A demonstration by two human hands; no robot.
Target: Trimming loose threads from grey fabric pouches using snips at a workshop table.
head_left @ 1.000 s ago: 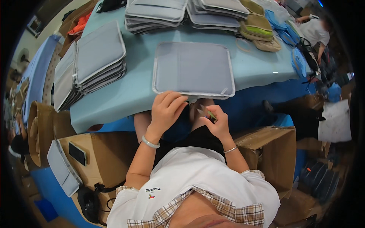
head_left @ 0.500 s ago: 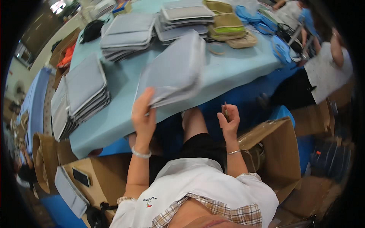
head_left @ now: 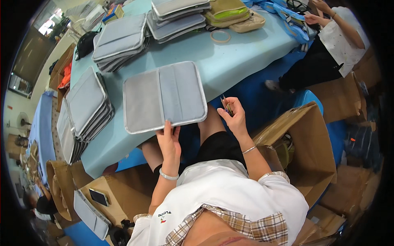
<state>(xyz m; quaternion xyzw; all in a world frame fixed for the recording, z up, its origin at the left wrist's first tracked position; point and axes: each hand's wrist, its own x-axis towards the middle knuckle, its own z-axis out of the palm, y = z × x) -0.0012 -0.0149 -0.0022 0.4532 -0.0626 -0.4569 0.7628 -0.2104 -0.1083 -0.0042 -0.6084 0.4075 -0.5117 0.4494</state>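
A flat grey padded sleeve with light piped edging and a pocket panel lies over the near edge of the table. At its near edge, my left hand grips it, thumb on top and fingers beneath. To its right, above my lap, my right hand is closed around small pointed thread snips, tips up and partly hidden by the fingers. Left of the sleeve is a stack of similar grey sleeves. Farther back stand another stack and a third stack.
A pale blue cloth covers the table. On it are a tape roll and green-tan pouches. An open cardboard box stands at my right. At my left, a phone rests on cardboard. Another person works at far right.
The sleeve in my left hand has come down from a raised tilt and now lies nearly flat with its pocket side up. The snips stay in my right hand. The view has shifted.
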